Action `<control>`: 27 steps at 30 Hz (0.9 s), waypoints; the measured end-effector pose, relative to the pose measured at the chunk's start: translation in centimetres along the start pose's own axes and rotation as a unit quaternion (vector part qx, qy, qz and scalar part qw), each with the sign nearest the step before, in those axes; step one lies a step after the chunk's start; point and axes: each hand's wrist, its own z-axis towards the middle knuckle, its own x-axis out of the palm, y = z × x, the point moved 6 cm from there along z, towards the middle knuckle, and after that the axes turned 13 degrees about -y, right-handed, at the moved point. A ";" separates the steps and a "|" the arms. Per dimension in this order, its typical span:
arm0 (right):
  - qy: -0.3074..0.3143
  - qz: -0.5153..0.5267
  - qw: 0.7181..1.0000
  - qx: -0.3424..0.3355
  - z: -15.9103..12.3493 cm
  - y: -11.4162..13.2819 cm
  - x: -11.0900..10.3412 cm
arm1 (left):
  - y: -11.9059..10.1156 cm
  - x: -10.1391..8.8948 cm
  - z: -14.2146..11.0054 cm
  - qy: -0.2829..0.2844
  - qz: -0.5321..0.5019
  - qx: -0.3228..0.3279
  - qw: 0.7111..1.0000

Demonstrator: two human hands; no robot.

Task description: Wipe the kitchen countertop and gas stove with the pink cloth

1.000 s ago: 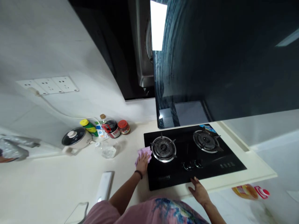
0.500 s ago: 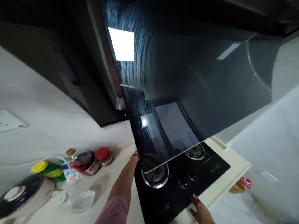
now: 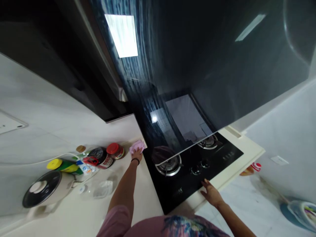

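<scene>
- Left hand (image 3: 136,154): laid palm-down over the pink cloth (image 3: 137,145), fingers extended; whether they pinch it, I cannot tell.
- The cloth lies on the bench (image 3: 79,217) near the back wall, between the red-lidded jar (image 3: 115,150) and the gas cooktop (image 3: 170,191).
- Right hand (image 3: 211,194): open, fingers spread, fingertips at the cooktop's front edge.
- A streaked black range hood (image 3: 197,65) overhangs the cooktop.
- Lidded pot (image 3: 65,188) and yellow-capped green bottle (image 3: 66,166) stand farther left.

Cloth (image 3: 137,144) shifted back, nearer jar (image 3: 115,150) (red-lidded)
</scene>
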 end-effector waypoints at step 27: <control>-0.003 -0.026 0.996 -0.091 1.2 1.5 -0.7 | -8.0 6.0 -32.9 0.164 -0.031 0.153 0.974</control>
